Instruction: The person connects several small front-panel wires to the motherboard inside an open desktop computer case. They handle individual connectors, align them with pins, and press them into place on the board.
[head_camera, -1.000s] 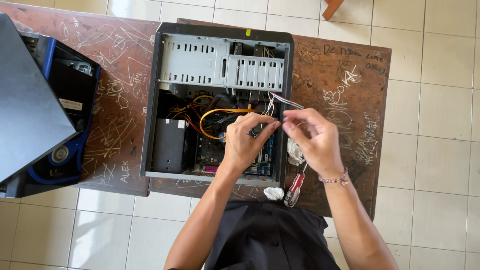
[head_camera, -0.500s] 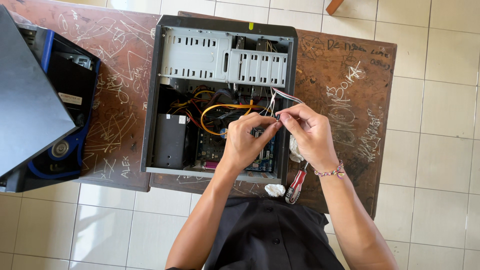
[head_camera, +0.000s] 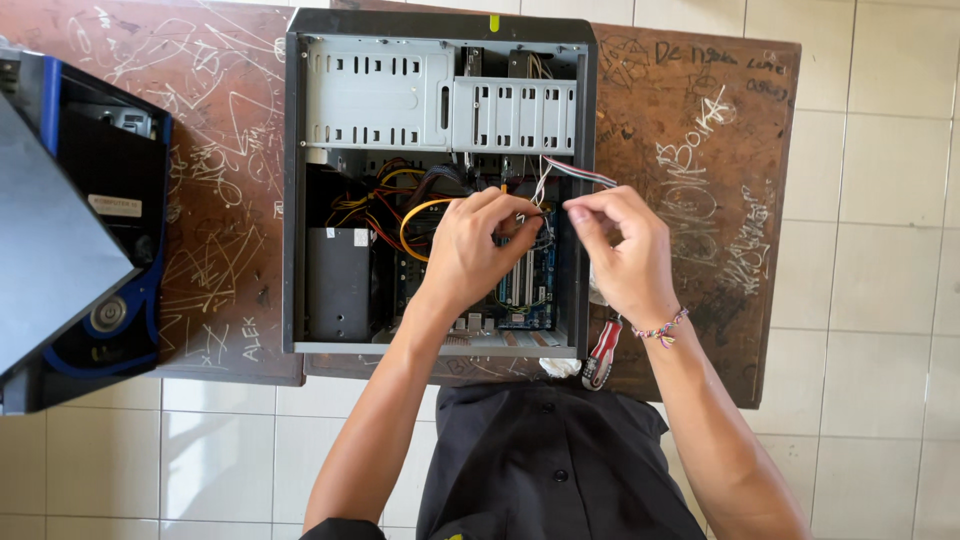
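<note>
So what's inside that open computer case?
Inside the case: a grey drive cage, a yellow cable, a blue circuit board. The left hand and right hand cover the middle.

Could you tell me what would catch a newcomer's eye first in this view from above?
The open computer case lies in the middle of a scribbled brown table, its tangle of orange and yellow cables exposed. The left hand and right hand meet over its right side, pinching thin wires. A red-handled screwdriver lies at the near edge, and a second black and blue case sits far left.
</note>
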